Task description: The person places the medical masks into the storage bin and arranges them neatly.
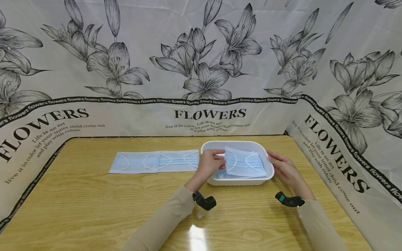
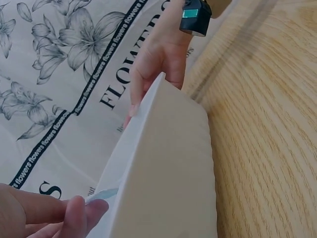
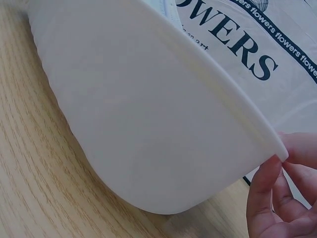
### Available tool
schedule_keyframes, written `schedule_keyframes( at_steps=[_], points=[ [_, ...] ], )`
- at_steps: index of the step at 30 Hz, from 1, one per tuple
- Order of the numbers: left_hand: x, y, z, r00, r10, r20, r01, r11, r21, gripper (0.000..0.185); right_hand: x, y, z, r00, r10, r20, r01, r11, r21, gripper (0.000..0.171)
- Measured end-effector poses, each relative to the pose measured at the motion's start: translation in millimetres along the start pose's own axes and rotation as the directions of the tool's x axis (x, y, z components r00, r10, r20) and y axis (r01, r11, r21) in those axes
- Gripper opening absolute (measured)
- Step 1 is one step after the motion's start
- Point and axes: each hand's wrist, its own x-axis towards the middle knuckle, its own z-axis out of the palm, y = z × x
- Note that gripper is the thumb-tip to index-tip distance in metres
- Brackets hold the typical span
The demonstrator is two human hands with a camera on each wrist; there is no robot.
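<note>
A white plastic tub stands on the table, right of centre. My left hand reaches over its left rim and pinches the left edge of a light blue face mask. That mask lies slanted over the tub, and more blue material shows under it. On the tub's right end, my right hand grips the rim between thumb and fingers, plainly seen in the right wrist view, where the tub's outer wall fills the middle. The left wrist view shows the left fingers pinching a thin blue edge.
Left of the tub, a plain-faced mask and a pleated mask lie flat, end to end, on the wooden table. A flower-printed cloth stands along the table's back and sides. Each wrist wears a black band.
</note>
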Motion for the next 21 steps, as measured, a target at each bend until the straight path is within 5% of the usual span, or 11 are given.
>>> schedule_keyframes(
  at_steps=[6,12,16,21],
  points=[
    [-4.8,6.3,0.6,0.999,0.012,0.03,-0.018,0.982,0.19,0.04,-0.5,-1.4,0.0,1.0,0.013,-0.014,-0.013,1.0,-0.018,0.037],
    [-14.2,10.1,0.1,0.992,0.028,0.121,-0.079,0.894,0.442,0.051,-2.8,0.1,-1.0,1.0,0.002,-0.006,-0.003,1.0,-0.021,0.046],
    [-16.3,9.2,-2.2,0.988,0.04,0.15,-0.109,0.869,0.483,0.059,-4.0,0.8,-1.4,1.0,0.006,-0.003,-0.007,1.0,-0.011,0.042],
    [-16.1,8.4,-6.5,0.988,0.026,0.154,-0.092,0.893,0.441,0.059,-3.3,-0.8,-0.7,1.0,-0.003,0.009,0.003,1.0,0.01,0.033]
  ],
)
